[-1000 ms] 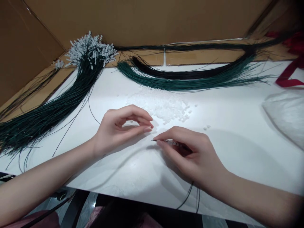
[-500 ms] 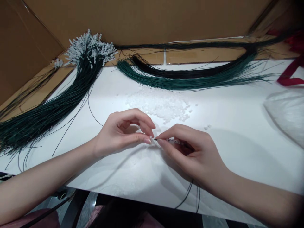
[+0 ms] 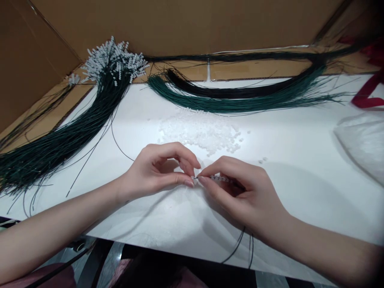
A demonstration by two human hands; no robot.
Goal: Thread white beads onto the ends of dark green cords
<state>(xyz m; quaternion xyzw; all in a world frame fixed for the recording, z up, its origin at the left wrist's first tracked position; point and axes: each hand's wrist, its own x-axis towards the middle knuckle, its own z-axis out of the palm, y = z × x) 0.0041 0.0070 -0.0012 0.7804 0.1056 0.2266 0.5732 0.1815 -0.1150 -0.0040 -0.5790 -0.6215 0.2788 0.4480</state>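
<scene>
My right hand (image 3: pixel 240 186) pinches a dark wire strung with small white beads (image 3: pixel 221 179) between thumb and forefinger. Dark wire ends (image 3: pixel 240 246) hang below that hand over the table's front edge. Facing it, my left hand (image 3: pixel 169 170) is closed in a pinch on a tiny white bead (image 3: pixel 194 179) at the wire's tip; fingers partly cover the bead. The two hands' fingertips nearly meet. Just beyond them lies a loose heap of white beads (image 3: pixel 201 132) on the white table surface (image 3: pixel 300 160).
At left lies a thick bundle of dark green wires (image 3: pixel 90 116) topped with white beaded ends (image 3: pixel 112 62). Green and black wires (image 3: pixel 240 102) curve across the back before a cardboard wall (image 3: pixel 180 26). A red ribbon (image 3: pixel 364 96) and a clear plastic bag (image 3: pixel 360 142) are at right.
My left hand has shifted slightly right and toward me, bringing its bead closer to my right fingertips. My right hand has stayed almost still.
</scene>
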